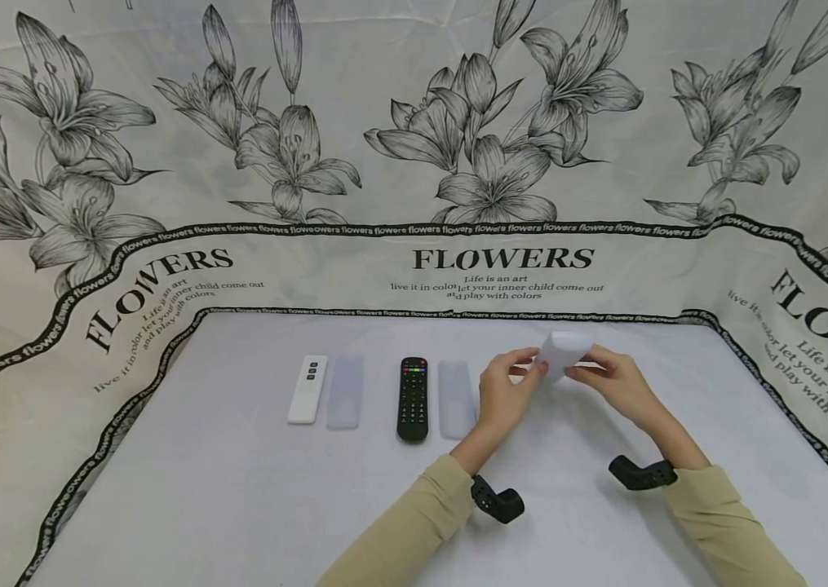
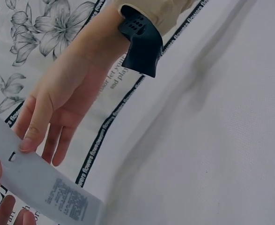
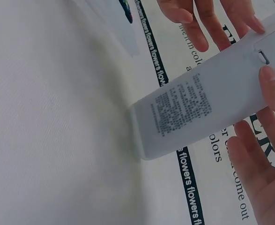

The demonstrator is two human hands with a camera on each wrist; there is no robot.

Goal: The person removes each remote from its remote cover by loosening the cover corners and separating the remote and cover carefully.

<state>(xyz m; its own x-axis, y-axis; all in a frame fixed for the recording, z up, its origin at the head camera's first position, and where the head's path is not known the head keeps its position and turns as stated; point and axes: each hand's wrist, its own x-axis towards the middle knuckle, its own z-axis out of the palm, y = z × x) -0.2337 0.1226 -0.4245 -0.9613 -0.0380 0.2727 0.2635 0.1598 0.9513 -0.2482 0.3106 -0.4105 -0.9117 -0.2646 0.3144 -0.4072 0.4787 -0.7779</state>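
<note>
Both hands hold a white remote control (image 1: 564, 349) up off the table, its back towards the wrist cameras. Printed text and a small battery-cover latch show on that back. A thin translucent rim at its lower end looks like a clear cover around it. My left hand (image 1: 505, 391) pinches one long side; in the right wrist view its fingers (image 3: 207, 23) come in from above. On the other side my right hand (image 1: 619, 381) pinches it, the thumb (image 3: 272, 86) lying near the latch. The remote's front is hidden.
To the left lie a white remote (image 1: 307, 390), a translucent cover (image 1: 345, 393), a black remote (image 1: 412, 399) and another translucent cover (image 1: 453, 399), partly behind the left arm. Black bands (image 1: 502, 505) are on both wrists. A flower-printed cloth (image 1: 502, 281) rises behind the white tabletop (image 1: 252, 505).
</note>
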